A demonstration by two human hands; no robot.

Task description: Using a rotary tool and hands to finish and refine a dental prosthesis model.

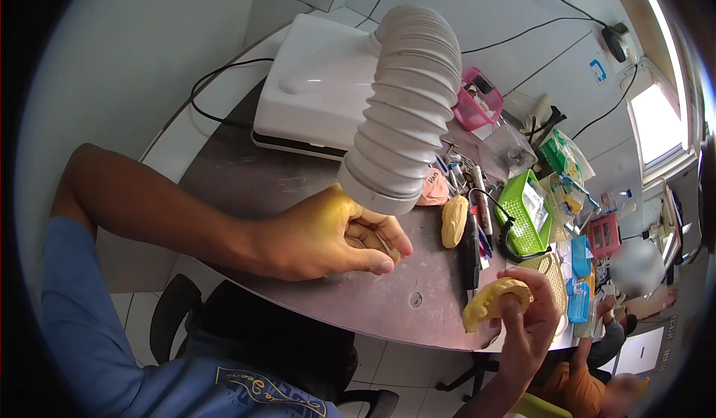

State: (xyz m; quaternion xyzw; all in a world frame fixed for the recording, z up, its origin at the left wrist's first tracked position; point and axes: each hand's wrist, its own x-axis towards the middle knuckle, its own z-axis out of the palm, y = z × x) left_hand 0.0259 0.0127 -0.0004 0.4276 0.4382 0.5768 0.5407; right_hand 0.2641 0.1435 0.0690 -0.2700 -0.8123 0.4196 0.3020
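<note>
My left hand [317, 233] is closed under the mouth of the white ribbed hose [410, 105]. Its thumb and fingertips pinch a small pale piece [394, 255], too small to name. Yellow light falls on the back of that hand. At the table's front edge my right hand [531, 317] grips a yellow dental cast [488, 304], its curved toothed side showing. Between the hands and farther back, another yellow cast [454, 222] lies on the grey table [358, 291] beside a pink block [433, 188]. A black handpiece [470, 258] with a coiled cord lies right of it.
A white machine casing [317, 82] stands at the back left with the hose. Pens and tools lie near a green basket [522, 213]. Farther right are a pink bin [477, 105], blue trays [579, 299] and another person in orange [578, 388]. A black chair [179, 313] stands below.
</note>
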